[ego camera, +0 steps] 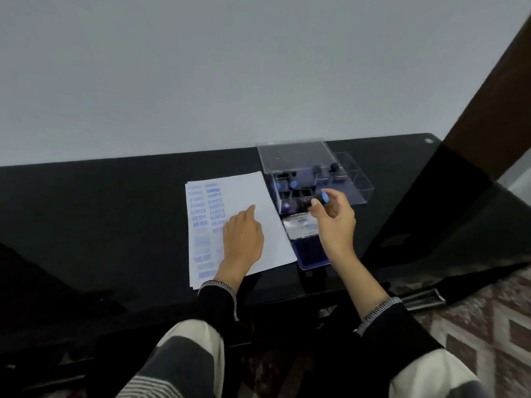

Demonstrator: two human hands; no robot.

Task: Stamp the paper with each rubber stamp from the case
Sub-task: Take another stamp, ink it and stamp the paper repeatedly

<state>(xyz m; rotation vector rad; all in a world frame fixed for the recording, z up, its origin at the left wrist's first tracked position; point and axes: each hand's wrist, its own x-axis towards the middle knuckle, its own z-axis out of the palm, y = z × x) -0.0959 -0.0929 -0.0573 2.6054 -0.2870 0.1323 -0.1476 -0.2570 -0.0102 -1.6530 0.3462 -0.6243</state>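
A white paper (pixel 258 193) lies on the black table (pixel 115 202), its left side covered with several blue stamp prints. My left hand (pixel 242 239) rests flat on the paper, fingers straight. A clear plastic case (pixel 313 173) with its lid raised stands behind and to the right, with several black rubber stamps inside. My right hand (pixel 334 222) pinches a black rubber stamp with a blue cap (pixel 321 198) in front of the case, above the open ink pad (pixel 309 248). The pad's blue ink surface lies near the paper's right edge.
A light wall rises right behind the table. A dark wooden post (pixel 488 110) stands at the right. The table's right corner (pixel 428 142) is close to the case. Patterned floor shows at lower right, and my knees are under the table's front edge.
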